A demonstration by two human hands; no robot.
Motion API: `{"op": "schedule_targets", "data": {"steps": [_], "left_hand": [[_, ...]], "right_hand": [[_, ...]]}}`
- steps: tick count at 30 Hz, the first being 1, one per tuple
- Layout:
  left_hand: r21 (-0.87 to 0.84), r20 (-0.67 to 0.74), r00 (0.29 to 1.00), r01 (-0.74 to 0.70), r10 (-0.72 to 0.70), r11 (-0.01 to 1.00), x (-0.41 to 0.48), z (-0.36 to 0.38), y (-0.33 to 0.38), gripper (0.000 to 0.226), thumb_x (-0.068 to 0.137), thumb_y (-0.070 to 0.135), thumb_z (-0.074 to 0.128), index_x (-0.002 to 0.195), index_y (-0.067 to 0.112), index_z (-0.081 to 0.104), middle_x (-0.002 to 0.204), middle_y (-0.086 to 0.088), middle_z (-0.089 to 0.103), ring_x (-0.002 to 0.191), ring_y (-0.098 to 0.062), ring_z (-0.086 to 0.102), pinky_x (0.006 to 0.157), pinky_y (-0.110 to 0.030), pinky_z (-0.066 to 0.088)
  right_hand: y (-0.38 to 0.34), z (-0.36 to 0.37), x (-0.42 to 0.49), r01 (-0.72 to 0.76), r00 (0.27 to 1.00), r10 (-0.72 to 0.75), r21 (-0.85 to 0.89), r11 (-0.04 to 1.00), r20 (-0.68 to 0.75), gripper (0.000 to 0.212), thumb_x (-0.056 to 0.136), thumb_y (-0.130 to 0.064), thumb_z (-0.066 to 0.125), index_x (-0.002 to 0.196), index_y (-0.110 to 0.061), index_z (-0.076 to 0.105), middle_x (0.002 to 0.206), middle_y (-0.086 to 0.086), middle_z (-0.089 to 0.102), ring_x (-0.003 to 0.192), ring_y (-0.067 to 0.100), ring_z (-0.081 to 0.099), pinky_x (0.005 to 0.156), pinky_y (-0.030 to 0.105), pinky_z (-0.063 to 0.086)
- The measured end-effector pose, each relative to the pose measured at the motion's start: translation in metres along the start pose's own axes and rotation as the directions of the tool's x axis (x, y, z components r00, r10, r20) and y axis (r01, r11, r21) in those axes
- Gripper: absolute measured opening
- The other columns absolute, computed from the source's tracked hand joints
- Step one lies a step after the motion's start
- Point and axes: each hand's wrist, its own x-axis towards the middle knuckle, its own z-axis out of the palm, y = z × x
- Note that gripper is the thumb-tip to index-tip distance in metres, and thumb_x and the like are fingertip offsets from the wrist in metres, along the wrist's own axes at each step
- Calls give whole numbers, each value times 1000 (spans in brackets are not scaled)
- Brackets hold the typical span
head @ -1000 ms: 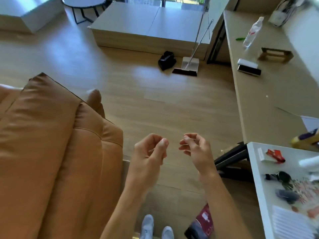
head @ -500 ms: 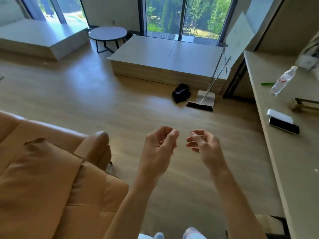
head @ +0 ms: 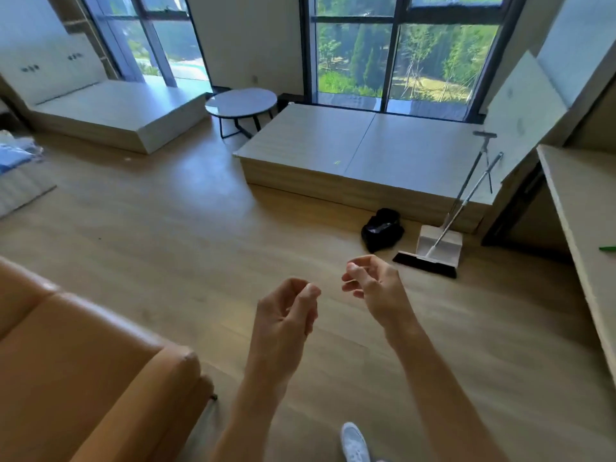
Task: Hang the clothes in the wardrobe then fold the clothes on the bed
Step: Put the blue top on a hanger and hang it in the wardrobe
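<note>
My left hand (head: 286, 315) and my right hand (head: 373, 288) hover side by side above the wooden floor, a short gap between them. Their fingers are loosely curled and neither holds anything. At the far left edge, blue and white clothes (head: 15, 155) lie on a striped bed (head: 23, 195), well away from both hands. White wardrobe doors (head: 50, 68) with small dark handles stand shut at the back left.
A tan leather sofa (head: 83, 378) fills the lower left. Ahead stand a low wooden platform (head: 350, 155), a round grey side table (head: 241, 103), a black bag (head: 381, 230) and a broom with dustpan (head: 433, 251). A long counter (head: 586, 211) runs along the right.
The view has lifted from the floor toward the windows, bringing the bed and wardrobe into sight. Both hands keep the same loosely curled pose, a little farther apart.
</note>
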Motion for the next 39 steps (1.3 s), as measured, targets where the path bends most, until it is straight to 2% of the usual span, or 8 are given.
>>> {"op": "schedule_targets", "data": {"steps": [5,14,19,23,26,30,35,39], "left_hand": [[-33,-128,991,21,-25,999,92,-3,22,21,90,27,64,70,26,70,56,-1,51,52,-15,42,46,-26,31],[-93,-266,964,-6,-19,996,255,-37,9,21,82,29,58,71,15,66,57,-5,51,51,-18,41,43,-24,32],[-123,-259,966,-57,23,991,372,-80,11,32,99,12,57,71,21,69,59,-5,50,54,-19,40,46,-24,32],[-107,-276,959,-94,61,990,446,-122,29,26,96,18,59,71,21,67,60,-3,50,53,-17,41,46,-24,32],[-93,-350,934,-107,68,990,489,-164,29,27,100,11,54,75,15,65,61,-4,50,53,-17,40,47,-25,31],[-77,-448,892,-114,68,991,540,-226,17,24,99,16,56,78,7,63,61,-5,49,52,-16,40,46,-23,32],[-41,-549,835,-80,45,996,597,-310,-9,22,93,23,54,78,9,63,60,-1,51,51,-14,41,48,-21,36],[-19,-668,744,-34,12,999,646,-403,-22,23,93,23,54,81,6,62,60,0,52,52,-13,43,49,-20,37]], "right_hand": [[-42,17,110,-11,997,7,56,998,81,11,101,-21,56,102,-14,64,92,11,73,82,23,72,77,33,55],[-64,110,263,10,966,-10,1,1000,259,9,99,-17,57,103,-12,64,93,13,73,78,20,72,67,20,54],[-111,181,361,110,950,-94,-39,993,299,8,100,-18,57,100,-15,64,91,8,73,77,16,72,69,23,54],[-148,237,420,140,947,-127,-24,990,296,7,100,-16,57,97,-15,63,91,12,72,77,19,72,69,23,55],[-158,291,453,113,931,-92,-39,993,352,8,100,-16,57,95,-17,63,91,13,72,76,18,71,77,34,57],[-164,381,496,107,881,-67,-58,993,468,8,100,-16,57,100,-12,64,92,14,73,77,20,71,80,38,57],[-166,508,548,96,801,-56,-36,995,597,7,99,-13,59,98,-10,65,87,12,72,72,19,68,73,33,52],[-179,637,586,88,673,-34,-34,996,739,7,99,-12,59,97,-11,65,83,9,71,68,17,67,71,31,49]]}}
